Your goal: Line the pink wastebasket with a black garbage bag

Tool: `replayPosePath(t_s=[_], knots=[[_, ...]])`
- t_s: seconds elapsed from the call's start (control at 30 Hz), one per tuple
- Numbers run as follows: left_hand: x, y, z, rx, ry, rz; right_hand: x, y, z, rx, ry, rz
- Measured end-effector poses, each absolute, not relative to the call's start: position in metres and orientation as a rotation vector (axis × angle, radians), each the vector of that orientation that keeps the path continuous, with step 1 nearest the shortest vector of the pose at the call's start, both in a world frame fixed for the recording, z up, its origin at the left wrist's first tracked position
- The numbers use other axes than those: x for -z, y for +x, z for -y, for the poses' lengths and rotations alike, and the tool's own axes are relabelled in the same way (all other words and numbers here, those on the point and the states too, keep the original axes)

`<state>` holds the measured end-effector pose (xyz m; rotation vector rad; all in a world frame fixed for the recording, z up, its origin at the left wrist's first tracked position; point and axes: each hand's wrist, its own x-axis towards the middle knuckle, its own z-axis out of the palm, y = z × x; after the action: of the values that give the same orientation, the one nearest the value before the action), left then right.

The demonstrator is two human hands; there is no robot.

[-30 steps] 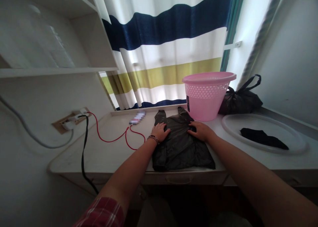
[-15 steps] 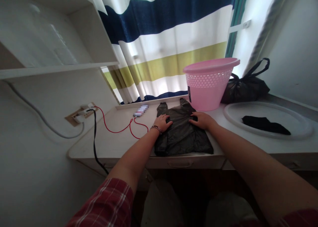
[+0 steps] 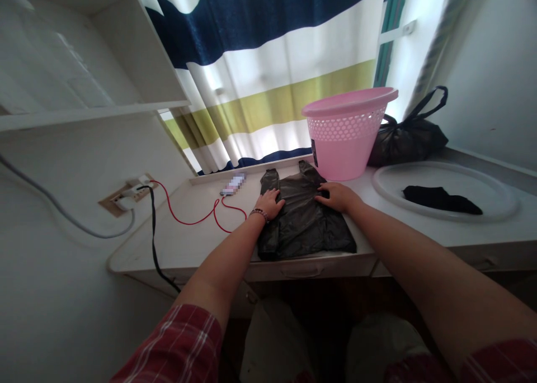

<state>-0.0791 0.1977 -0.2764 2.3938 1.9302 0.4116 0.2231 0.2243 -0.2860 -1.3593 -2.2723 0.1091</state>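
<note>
A black plastic bag (image 3: 300, 221) with two handle loops lies flattened on the white desk (image 3: 184, 249), its handles pointing toward the window. My left hand (image 3: 269, 204), with a beaded bracelet at the wrist, rests on the bag's left side, fingers stretched out. On the right side of the bag lies my right hand (image 3: 333, 197), its fingers apart and touching the plastic. Both hands press on the bag from above without gripping it.
Behind the bag stands a pink basket (image 3: 344, 142). Right of it are a tied black bag (image 3: 409, 140) and a round translucent lid (image 3: 499, 201) bearing a black cloth (image 3: 440, 199). A phone (image 3: 233, 184) on a red cable (image 3: 188, 223) lies left, near a wall socket (image 3: 126, 195).
The camera view has shifted slightly, so everything sits a little further left and mostly higher. Both hands stay on the flattened bag in nearly the same places.
</note>
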Motion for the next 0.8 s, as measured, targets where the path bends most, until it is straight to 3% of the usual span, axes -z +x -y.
replayPosePath(t_s=[0.8], knots=[[0.288, -0.086, -0.21, -0.431, 2.421, -1.958, 0.287, 0.225, -0.228, -0.095, -1.324, 2.259]])
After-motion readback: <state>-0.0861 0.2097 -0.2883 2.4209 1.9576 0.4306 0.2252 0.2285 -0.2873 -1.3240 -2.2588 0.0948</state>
